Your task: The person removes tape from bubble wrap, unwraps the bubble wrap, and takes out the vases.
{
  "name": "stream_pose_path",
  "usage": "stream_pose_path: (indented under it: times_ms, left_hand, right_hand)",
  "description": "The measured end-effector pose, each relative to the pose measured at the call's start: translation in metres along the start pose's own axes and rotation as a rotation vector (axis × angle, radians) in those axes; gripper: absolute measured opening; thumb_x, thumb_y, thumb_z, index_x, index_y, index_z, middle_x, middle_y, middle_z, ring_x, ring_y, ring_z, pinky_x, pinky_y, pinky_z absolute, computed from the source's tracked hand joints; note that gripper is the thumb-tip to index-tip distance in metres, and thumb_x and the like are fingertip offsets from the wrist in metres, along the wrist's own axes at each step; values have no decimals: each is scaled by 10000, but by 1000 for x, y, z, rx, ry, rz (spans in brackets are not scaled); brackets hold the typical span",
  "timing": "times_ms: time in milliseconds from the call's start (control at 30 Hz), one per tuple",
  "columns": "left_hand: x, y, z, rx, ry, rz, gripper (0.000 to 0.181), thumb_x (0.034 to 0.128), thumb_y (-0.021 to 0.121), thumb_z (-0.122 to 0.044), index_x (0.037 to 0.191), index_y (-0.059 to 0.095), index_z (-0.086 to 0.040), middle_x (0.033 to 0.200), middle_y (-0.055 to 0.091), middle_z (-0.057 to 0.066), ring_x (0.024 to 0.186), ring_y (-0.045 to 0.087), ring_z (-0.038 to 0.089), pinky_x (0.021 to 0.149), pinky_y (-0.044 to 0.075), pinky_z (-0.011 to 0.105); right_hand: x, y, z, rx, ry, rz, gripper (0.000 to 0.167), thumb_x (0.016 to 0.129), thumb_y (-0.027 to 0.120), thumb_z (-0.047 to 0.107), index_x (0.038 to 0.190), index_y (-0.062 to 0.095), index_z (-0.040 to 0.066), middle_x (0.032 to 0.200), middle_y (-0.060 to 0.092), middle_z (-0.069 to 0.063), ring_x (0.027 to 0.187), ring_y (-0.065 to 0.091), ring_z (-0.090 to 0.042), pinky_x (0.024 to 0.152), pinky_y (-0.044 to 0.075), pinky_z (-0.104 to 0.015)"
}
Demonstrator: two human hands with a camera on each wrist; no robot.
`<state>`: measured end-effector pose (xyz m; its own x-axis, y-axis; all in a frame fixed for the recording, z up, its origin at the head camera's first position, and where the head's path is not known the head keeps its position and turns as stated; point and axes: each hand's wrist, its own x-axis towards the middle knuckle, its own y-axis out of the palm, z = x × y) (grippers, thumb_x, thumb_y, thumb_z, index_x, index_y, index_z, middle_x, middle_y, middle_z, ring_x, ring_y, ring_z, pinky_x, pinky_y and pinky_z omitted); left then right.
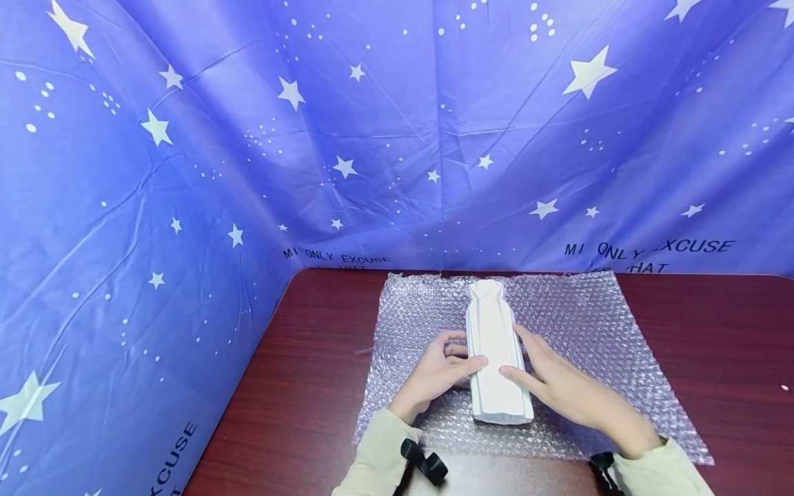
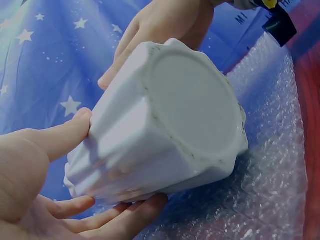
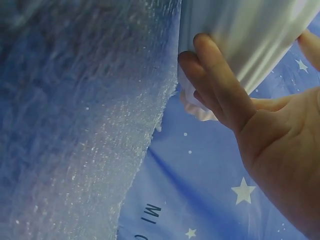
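A white fluted vase [image 1: 496, 331] lies lengthwise above a sheet of bubble wrap [image 1: 422, 310], its narrow neck pointing away and its base toward me. On its left side my left hand [image 1: 437, 372] grips it, thumb on top and fingers curled beneath. From the right, my right hand [image 1: 561, 382] holds the other side, thumb on the upper face and fingers along the flank. The left wrist view shows the round flat base of the vase [image 2: 195, 105]. In the right wrist view, fingers [image 3: 220, 75] press against the vase's side [image 3: 245, 40].
The bubble wrap is spread flat on a dark red wooden table [image 1: 298, 372]. Behind and to the left hangs a blue cloth [image 1: 397, 138] with white stars and lettering. Black straps [image 1: 424, 461] sit at the wrists. A small white speck [image 1: 784, 387] lies at the far right.
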<state>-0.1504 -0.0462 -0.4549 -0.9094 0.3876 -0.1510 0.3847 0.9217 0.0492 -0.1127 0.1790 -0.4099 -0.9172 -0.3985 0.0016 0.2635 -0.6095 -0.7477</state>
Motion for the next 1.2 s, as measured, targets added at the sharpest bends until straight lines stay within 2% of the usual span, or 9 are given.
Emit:
stream_pose_path:
  times_ms: [367, 500, 667, 867, 1200]
  left_hand:
    - [-5, 2, -12, -25, -1, -14, 639, 859, 786, -197, 1381, 427, -118, 1181, 638, 89, 907, 689, 185, 755, 615, 361]
    - [-7, 2, -16, -29, 35, -32, 645, 832, 808, -162, 1362, 442, -118, 1196, 623, 99, 921, 684, 187, 751, 615, 359]
    - [-10, 2, -19, 24, 96, -75, 649, 801, 831, -168, 1343, 475, -129, 1210, 601, 81, 956, 652, 171, 760, 609, 348]
    - [-12, 3, -24, 50, 153, -103, 654, 785, 834, -147, 1338, 486, -141, 1226, 591, 70, 992, 637, 164, 772, 603, 340]
    - [-12, 3, -28, 123, 163, -149, 756, 724, 871, -130, 1380, 495, -160, 1220, 596, 25, 990, 618, 142, 778, 589, 315]
  right_hand:
    - [-2, -4, 7, 15, -2, -19, 830, 1017, 480, 497, 1585, 89, 35, 1584, 166, -326, 1401, 257, -550, 1056, 272, -736]
    - [-1, -3, 6, 36, -25, -40, 844, 1007, 519, 477, 1589, 79, 52, 1564, 206, -325, 1323, 406, -523, 1012, 385, -699]
    - [-1, -1, 6, 79, -18, -57, 855, 991, 557, 468, 1593, 88, 84, 1527, 264, -298, 1125, 608, -421, 878, 553, -565]
    - [-1, -2, 8, 108, -10, -81, 896, 966, 603, 467, 1603, 62, 145, 1516, 276, -266, 1075, 636, -388, 803, 595, -480]
    - [1, -2, 8, 124, -69, -123, 997, 922, 687, 411, 1602, 16, 127, 1542, 230, -311, 1089, 620, -470, 831, 591, -478]
